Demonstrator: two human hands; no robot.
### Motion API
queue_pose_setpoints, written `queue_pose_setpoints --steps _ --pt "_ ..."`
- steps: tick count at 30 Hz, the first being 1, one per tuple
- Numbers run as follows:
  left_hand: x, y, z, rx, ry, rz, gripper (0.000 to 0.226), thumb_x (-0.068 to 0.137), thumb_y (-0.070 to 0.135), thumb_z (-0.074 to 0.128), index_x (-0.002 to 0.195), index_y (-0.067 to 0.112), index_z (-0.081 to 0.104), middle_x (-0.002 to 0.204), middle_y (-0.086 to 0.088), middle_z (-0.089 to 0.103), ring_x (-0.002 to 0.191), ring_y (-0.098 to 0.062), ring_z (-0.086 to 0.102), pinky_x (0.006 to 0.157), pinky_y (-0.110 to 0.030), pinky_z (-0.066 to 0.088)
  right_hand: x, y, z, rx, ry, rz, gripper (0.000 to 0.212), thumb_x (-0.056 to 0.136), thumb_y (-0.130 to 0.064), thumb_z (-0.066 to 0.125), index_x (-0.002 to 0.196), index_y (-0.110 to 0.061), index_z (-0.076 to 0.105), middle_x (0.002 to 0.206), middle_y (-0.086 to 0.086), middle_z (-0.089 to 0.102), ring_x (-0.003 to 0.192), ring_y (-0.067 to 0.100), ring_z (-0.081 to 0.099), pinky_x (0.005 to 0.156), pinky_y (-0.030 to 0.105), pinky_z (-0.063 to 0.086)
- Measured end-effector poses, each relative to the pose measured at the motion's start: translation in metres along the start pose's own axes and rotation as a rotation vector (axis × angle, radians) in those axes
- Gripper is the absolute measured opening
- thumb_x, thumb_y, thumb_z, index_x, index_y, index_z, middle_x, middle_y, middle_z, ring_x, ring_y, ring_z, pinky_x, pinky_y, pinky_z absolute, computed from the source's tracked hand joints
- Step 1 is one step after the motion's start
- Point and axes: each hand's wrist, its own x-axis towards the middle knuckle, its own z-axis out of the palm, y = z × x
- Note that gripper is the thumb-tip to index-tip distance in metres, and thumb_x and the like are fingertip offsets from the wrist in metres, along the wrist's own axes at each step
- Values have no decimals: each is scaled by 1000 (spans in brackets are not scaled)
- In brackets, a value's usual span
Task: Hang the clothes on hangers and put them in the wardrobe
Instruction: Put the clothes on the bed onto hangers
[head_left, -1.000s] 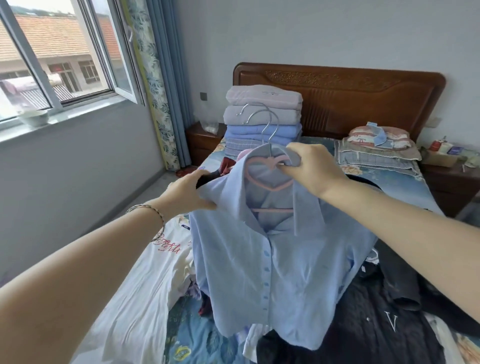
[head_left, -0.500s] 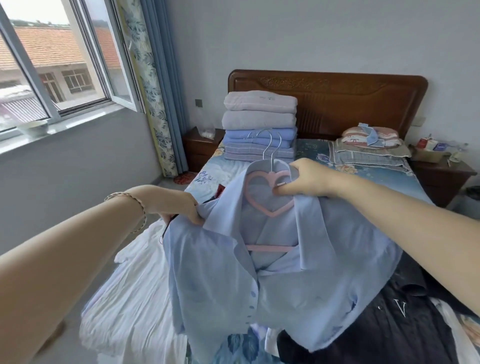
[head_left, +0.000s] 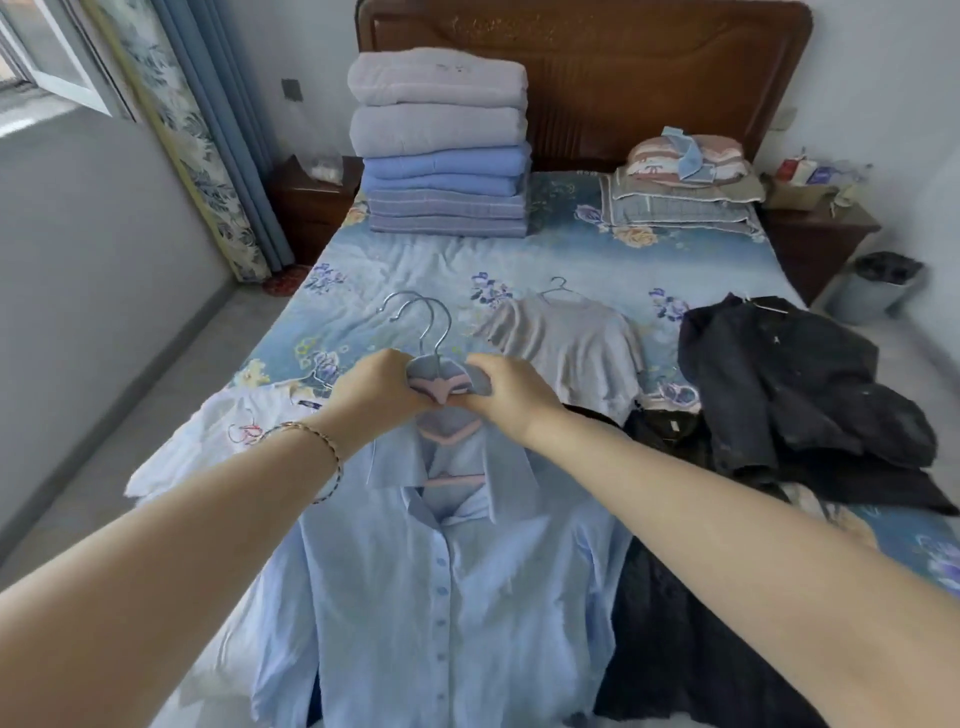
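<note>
A light blue button-up shirt (head_left: 436, 582) lies flat on the bed (head_left: 561, 265) over a pink hanger (head_left: 449, 434) whose metal hooks (head_left: 421, 325) stick out beyond the collar. My left hand (head_left: 376, 392) and my right hand (head_left: 506, 389) meet at the back of the collar, each pinching the fabric around the top of the hanger. Further up the bed lie a grey top (head_left: 569, 340) on its hanger and a black garment (head_left: 789, 384) on a hanger at the right. A white shirt (head_left: 228, 436) lies at the left.
A stack of folded blankets (head_left: 441, 140) stands at the wooden headboard (head_left: 623, 78), with pillows (head_left: 685, 187) to its right. Nightstands flank the bed, and a grey bin (head_left: 878, 286) sits at the right. Dark clothes (head_left: 685, 634) lie beside the blue shirt. Bare floor runs along the bed's left side.
The blue shirt, held up in the air before, now lies flat on the bed. My left hand has moved from the shoulder to the collar, beside my right hand. The view tilted down.
</note>
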Motion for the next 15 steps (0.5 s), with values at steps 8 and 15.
queue_pose_setpoints --steps 8,15 --pt "106 46 143 90 103 -113 7 79 8 60 84 4 62 92 -21 65 92 -38 58 66 -30 33 -13 240 -45 -29 71 442 29 93 -33 53 108 -9 59 110 7 57 106 21 52 90 32 42" --pt "217 51 247 133 138 -173 35 73 26 46 94 6 65 100 -16 66 101 -35 57 80 -36 44 6 480 -73 -397 -153 800 28 90 -13 47 114 -9 61 120 13 56 116 32 50 95 35 44"
